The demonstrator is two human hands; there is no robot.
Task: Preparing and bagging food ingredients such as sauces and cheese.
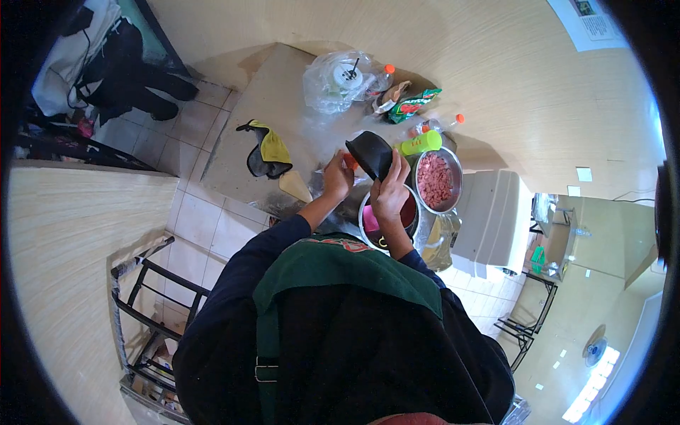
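My right hand (389,186) grips a black bowl (370,154), which is tilted on its side above the table. Close to its left, my left hand (338,176) has its fingers around a small orange-red object (350,161), partly hidden. Below my right wrist stands a metal pot (363,218) with dark red contents and a pink utensil (370,218) inside; my forearm covers part of it. Beside the pot, a steel bowl (458,183) holds pinkish-red chopped pieces (434,180). A lime-green bottle (422,142) lies against that bowl's far rim.
A yellow-and-grey cloth (271,151) and a beige flat piece (295,186) lie left on the table (234,159). Towards the wall are a bagged cup (348,77), plastic bottles (381,82) and a green packet (414,106). A white chest (491,220) stands right; another person (133,79) is far left.
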